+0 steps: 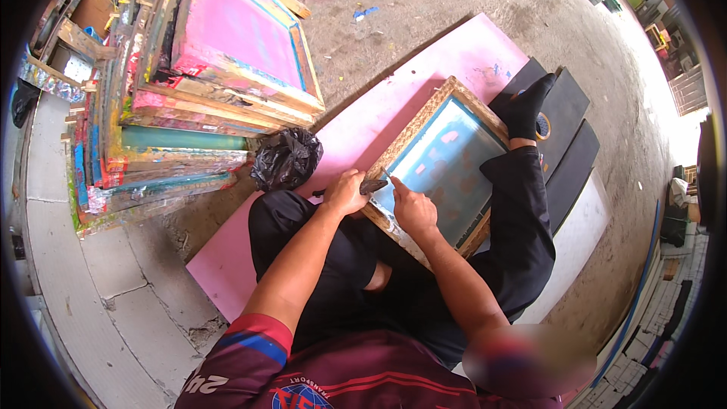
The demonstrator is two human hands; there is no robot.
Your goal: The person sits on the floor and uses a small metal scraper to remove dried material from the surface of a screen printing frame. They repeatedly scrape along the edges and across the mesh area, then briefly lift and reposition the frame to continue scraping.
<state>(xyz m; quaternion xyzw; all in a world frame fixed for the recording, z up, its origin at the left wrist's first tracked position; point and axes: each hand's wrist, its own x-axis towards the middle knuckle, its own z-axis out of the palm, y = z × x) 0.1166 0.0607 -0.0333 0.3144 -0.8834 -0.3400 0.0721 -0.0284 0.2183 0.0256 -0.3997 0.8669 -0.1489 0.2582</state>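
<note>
A screen-printing frame (399, 138) with a rough wooden border lies slanted before me, its blue mesh (447, 155) stretched inside. My left hand (344, 194) is wrapped round a dark pair of pliers (372, 185), whose jaws reach over the frame's near left border. Close beside them, above the mesh's edge, is my right hand (415, 210). Its fingers are curled, with the forefinger and thumb near the pliers' tip; a thin sliver seems to show there, but I cannot make out what they hold.
A pink board (227, 276) lies beneath me and the frame. Left of it stand stacked printing frames (242, 26) and a crumpled black plastic bag (286, 157). My socked foot (524, 108) rests by the frame's far right corner, near dark sheets (564, 95) and a tape roll (542, 126).
</note>
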